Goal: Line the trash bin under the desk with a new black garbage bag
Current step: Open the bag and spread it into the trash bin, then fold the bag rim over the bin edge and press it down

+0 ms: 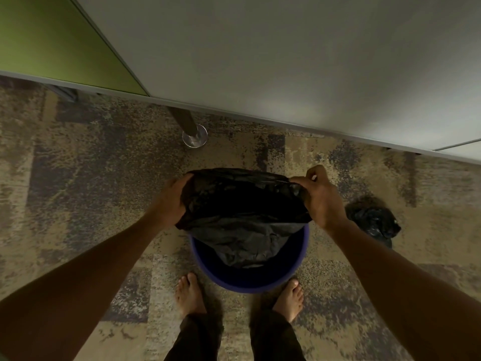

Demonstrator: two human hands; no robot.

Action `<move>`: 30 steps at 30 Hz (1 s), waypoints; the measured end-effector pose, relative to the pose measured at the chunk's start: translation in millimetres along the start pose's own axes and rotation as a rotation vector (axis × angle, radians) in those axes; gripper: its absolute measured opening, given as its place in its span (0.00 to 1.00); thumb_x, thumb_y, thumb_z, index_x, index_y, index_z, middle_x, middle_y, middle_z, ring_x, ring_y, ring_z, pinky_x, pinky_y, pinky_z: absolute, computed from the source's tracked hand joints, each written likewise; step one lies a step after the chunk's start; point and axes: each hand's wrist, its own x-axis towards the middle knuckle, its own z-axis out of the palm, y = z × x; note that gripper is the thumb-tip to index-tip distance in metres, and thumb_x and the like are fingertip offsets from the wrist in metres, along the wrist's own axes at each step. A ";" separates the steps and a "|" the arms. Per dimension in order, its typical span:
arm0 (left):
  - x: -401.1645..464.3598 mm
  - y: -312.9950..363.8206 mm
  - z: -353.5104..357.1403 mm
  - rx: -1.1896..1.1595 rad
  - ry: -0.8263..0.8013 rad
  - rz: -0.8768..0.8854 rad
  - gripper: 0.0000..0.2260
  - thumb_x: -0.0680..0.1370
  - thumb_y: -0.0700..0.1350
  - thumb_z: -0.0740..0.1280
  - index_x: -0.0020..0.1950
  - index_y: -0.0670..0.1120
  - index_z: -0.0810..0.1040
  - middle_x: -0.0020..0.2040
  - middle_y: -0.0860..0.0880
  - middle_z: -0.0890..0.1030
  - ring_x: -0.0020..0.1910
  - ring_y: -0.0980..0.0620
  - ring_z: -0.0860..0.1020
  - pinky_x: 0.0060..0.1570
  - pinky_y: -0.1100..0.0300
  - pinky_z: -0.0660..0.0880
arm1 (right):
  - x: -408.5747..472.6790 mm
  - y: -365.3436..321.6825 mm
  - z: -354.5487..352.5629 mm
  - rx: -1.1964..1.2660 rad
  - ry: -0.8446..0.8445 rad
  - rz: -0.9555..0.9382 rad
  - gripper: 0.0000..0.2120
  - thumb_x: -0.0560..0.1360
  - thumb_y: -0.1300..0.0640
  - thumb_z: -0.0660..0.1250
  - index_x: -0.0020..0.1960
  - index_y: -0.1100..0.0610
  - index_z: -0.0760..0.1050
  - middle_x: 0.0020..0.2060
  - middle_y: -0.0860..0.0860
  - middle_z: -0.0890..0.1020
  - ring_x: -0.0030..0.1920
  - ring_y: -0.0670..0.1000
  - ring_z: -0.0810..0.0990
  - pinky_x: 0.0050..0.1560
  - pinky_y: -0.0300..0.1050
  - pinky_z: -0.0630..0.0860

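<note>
- Gripping the black garbage bag (242,201) at its mouth: left hand (169,201) closed on the left side of the film, right hand (321,198) pinching the right side, both stretching it wide above the blue trash bin (250,282).
- Standing on the carpet (78,178) just in front of the desk (286,61) edge rather than under it, between two bare feet, with the bag's bottom hanging inside and the near rim uncovered.
- Risking a tear: pulling thin film hard between two pinch points, especially at the right-hand pinch.
- Risking a lopsided fit: seating the far rim only, leaving the near rim bare and letting the bag slide in later.
- Risking trapped air: possibly ballooning the bag inside, though the dim interior is making that hard to judge.
- Risking a tipped or skidding bin: tugging downward on one side with nothing bracing it but the feet.
- Risking a mix-up or a trip: lying near the bin's right side, a second crumpled black bag (372,222) on the carpet.
</note>
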 end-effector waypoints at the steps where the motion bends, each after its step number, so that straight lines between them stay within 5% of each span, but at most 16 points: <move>1: 2.9 -0.7 -0.7 0.003 -0.010 -0.010 0.34 0.76 0.33 0.62 0.79 0.51 0.57 0.71 0.37 0.66 0.66 0.36 0.72 0.61 0.46 0.73 | 0.5 0.3 -0.5 -0.009 0.019 -0.012 0.19 0.72 0.69 0.71 0.60 0.55 0.81 0.57 0.61 0.72 0.39 0.63 0.80 0.40 0.54 0.83; 7: 18.6 1.9 3.9 0.079 -0.111 -0.017 0.41 0.76 0.36 0.65 0.81 0.54 0.46 0.74 0.36 0.63 0.67 0.35 0.71 0.63 0.46 0.72 | 10.0 -3.9 1.8 -0.001 0.016 0.006 0.17 0.73 0.65 0.71 0.58 0.55 0.71 0.61 0.60 0.70 0.34 0.63 0.80 0.32 0.49 0.78; 11: 26.8 -2.7 7.1 0.100 -0.146 -0.018 0.42 0.75 0.35 0.66 0.81 0.53 0.44 0.74 0.34 0.63 0.68 0.34 0.71 0.64 0.46 0.72 | 12.8 2.4 6.7 -0.056 -0.026 -0.072 0.12 0.73 0.67 0.72 0.54 0.57 0.81 0.59 0.61 0.73 0.36 0.63 0.81 0.33 0.45 0.75; 16: 39.2 -9.9 5.3 0.089 -0.158 -0.009 0.42 0.74 0.34 0.66 0.81 0.54 0.47 0.72 0.34 0.66 0.68 0.35 0.71 0.66 0.44 0.72 | 15.9 10.6 8.6 -0.058 -0.049 -0.018 0.18 0.73 0.69 0.70 0.61 0.56 0.82 0.61 0.60 0.71 0.42 0.64 0.81 0.44 0.50 0.81; 23: 24.5 -14.3 7.3 0.088 -0.280 -0.033 0.30 0.76 0.33 0.63 0.77 0.47 0.63 0.70 0.38 0.73 0.68 0.38 0.72 0.62 0.51 0.71 | 19.3 40.4 32.8 0.032 -0.369 0.170 0.16 0.79 0.62 0.64 0.64 0.50 0.80 0.55 0.57 0.78 0.56 0.60 0.78 0.51 0.45 0.69; 27: 0.3 -24.3 17.8 -0.025 -0.290 -0.057 0.20 0.79 0.35 0.63 0.71 0.43 0.71 0.64 0.40 0.78 0.63 0.40 0.76 0.53 0.56 0.70 | -1.5 42.8 29.7 0.196 -0.355 0.254 0.15 0.82 0.61 0.61 0.65 0.55 0.79 0.59 0.55 0.78 0.59 0.57 0.77 0.53 0.42 0.67; 30: -16.3 -31.7 25.9 -0.175 -0.285 -0.057 0.19 0.79 0.39 0.66 0.70 0.47 0.72 0.61 0.46 0.78 0.60 0.45 0.78 0.52 0.57 0.73 | -21.4 40.3 24.5 0.338 -0.299 0.306 0.12 0.82 0.58 0.62 0.64 0.53 0.78 0.57 0.51 0.76 0.56 0.55 0.78 0.55 0.49 0.74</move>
